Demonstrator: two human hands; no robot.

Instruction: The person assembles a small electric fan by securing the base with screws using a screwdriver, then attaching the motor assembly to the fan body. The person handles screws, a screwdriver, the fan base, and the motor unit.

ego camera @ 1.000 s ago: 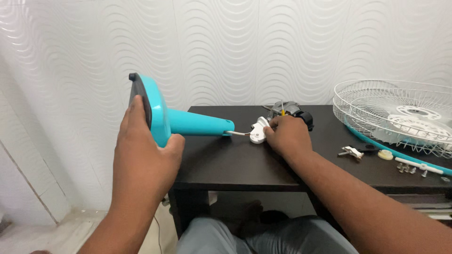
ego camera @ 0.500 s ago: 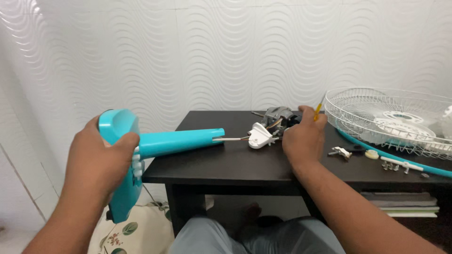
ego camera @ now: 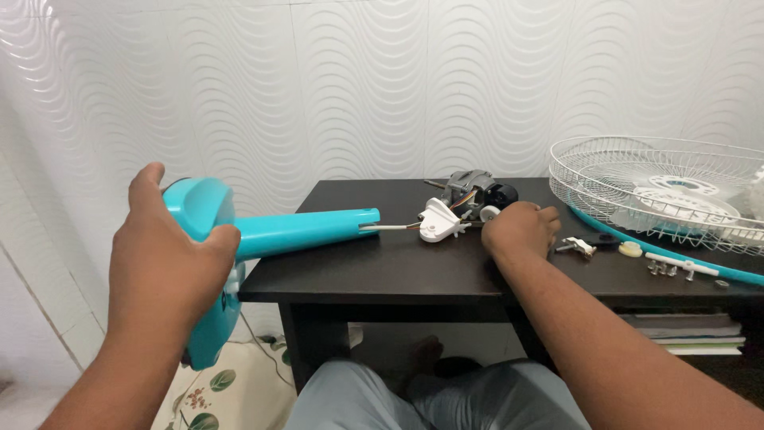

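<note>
Presently the left hand [ego camera: 163,263] clasps the turquoise fan base [ego camera: 203,239], its stem lying over the dark table [ego camera: 382,271] edge; rigid, smooth plastic, probably bottom-heavy, best held there. Right hand [ego camera: 517,229] rests curled beside the motor [ego camera: 469,191]; whether it pinches anything I cannot tell

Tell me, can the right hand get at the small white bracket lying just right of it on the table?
Probably yes. The right hand rests on the dark table, with the white bracket close beside its knuckles and only bare tabletop between them. The wire fan guard sits further right, clear of that path.
</note>
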